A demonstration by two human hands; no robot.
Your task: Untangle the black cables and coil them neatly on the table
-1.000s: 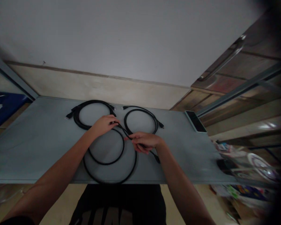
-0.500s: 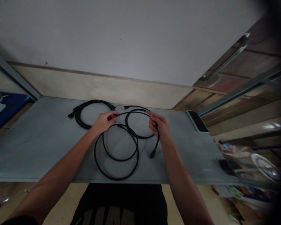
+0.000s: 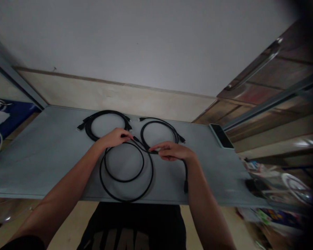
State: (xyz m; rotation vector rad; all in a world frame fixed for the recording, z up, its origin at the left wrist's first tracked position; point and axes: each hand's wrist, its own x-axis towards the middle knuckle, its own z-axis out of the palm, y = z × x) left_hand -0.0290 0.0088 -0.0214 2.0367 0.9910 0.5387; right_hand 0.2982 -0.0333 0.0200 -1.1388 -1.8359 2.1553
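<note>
My left hand (image 3: 117, 137) is closed in a pinch on a black cable at the back of two loose cable loops (image 3: 126, 200), which lie near the front edge. My right hand (image 3: 172, 151), palm down, has its fingers closed on the black cable just right of those loops. From under the right wrist a cable end with a black plug (image 3: 186, 186) trails towards the front edge. Behind my left hand lies a thicker coiled black cable (image 3: 88, 131) with plugs on both sides. Another black coil (image 3: 176, 134) rests behind my right hand, its plug (image 3: 182, 139) pointing right.
A grey shelf (image 3: 54, 149) carries the cables, with a pale wall (image 3: 135, 52) behind. A phone (image 3: 221, 136) lies at its right end. A metal handle (image 3: 255, 66) sits at upper right. Blurred clutter (image 3: 279, 184) lies right, and a blue surface (image 3: 21, 111) left.
My right hand has come down and towards me, bringing the cable close to the shelf. My left hand has moved slightly nearer. The front loops have shifted a little left, and the trailing plug moved right.
</note>
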